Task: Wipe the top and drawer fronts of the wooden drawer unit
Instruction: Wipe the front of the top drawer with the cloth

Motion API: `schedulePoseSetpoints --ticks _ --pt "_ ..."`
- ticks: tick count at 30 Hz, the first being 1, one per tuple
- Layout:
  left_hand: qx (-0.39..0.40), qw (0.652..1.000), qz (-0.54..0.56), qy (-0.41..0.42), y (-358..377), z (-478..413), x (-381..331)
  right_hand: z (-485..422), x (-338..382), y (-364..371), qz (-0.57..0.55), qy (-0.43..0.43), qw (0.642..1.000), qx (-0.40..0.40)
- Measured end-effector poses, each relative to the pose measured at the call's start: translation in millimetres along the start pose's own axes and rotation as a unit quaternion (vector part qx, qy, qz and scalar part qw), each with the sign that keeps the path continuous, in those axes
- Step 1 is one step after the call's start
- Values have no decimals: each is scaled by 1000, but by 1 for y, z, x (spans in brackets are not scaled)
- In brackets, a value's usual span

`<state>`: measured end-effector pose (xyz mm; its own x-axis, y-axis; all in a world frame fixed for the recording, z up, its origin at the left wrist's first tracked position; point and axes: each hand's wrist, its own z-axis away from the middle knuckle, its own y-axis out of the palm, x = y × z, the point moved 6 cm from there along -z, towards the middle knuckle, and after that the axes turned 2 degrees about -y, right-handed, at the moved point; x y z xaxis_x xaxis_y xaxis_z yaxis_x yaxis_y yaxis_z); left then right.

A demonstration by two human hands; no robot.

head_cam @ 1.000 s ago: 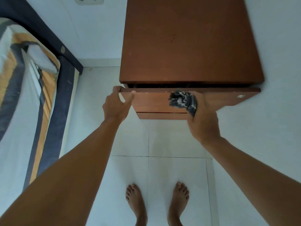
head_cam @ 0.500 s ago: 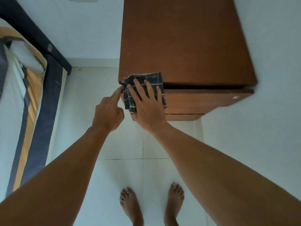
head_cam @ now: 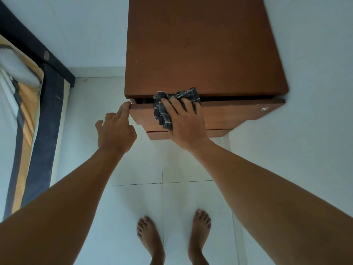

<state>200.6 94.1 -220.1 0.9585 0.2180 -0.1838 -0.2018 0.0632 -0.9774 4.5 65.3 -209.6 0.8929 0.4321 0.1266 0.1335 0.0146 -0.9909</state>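
Observation:
A brown wooden drawer unit (head_cam: pixel 206 46) stands against the white wall, seen from above. Its top drawer (head_cam: pixel 233 113) is pulled slightly out, with a small round metal fitting near the right end. My right hand (head_cam: pixel 186 125) presses a dark checked cloth (head_cam: pixel 162 111) flat against the top edge and front of that drawer, fingers spread over it. My left hand (head_cam: pixel 114 131) touches the drawer's left corner with its fingertips and holds nothing. A lower drawer front (head_cam: pixel 158 135) shows beneath.
A bed with a dark frame (head_cam: pixel 51 119) and a striped orange, grey and white cover (head_cam: pixel 23 96) runs along the left. White floor tiles (head_cam: pixel 133 197) lie below, with my bare feet (head_cam: pixel 150 240) on them. A white wall (head_cam: pixel 315 131) stands close on the right.
My right hand has slid the cloth from the drawer's left corner toward the middle, and the cloth has bunched up. My left hand stays at the left corner.

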Motion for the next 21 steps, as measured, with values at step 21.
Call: schedulePoseSetpoints --ticks 21 --pt "37 995 -21 -93 14 14 -23 100 -217 -38 40 233 971 -23"
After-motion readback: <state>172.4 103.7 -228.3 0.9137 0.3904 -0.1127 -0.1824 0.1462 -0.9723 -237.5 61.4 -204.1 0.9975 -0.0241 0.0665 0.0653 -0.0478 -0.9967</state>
